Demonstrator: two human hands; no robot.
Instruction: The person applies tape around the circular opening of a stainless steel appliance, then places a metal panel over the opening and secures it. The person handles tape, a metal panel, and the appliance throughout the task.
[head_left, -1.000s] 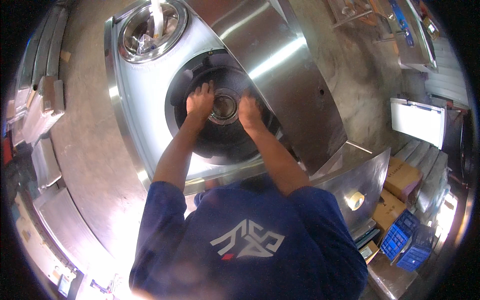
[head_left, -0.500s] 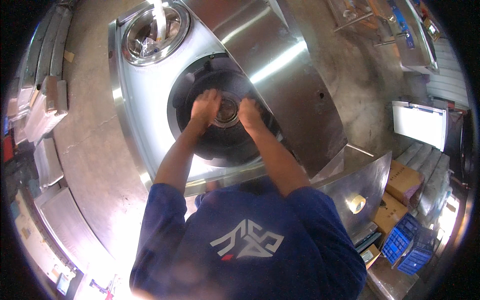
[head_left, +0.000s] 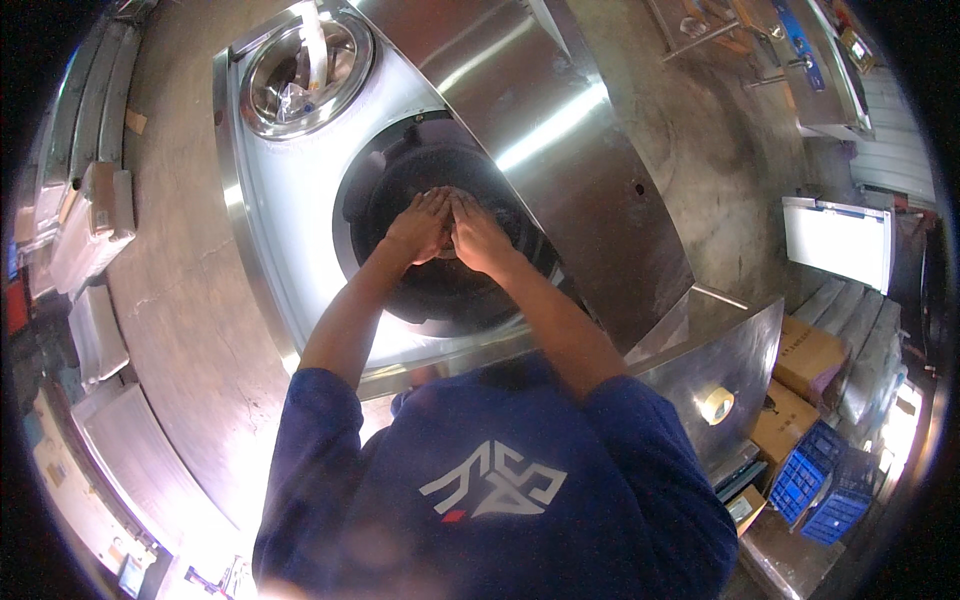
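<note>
Over the black dish [head_left: 445, 292], left hand [head_left: 420, 230] beside right hand [head_left: 481, 236], fingers together; cannot tell grip. Likely stiff; best held by rim.

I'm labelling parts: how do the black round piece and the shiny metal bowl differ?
The black round piece looks wider and darker; the metal bowl is smaller and shinier. The left hand and right hand are over the black round piece; a white strip is at the metal bowl. Both are round.
</note>
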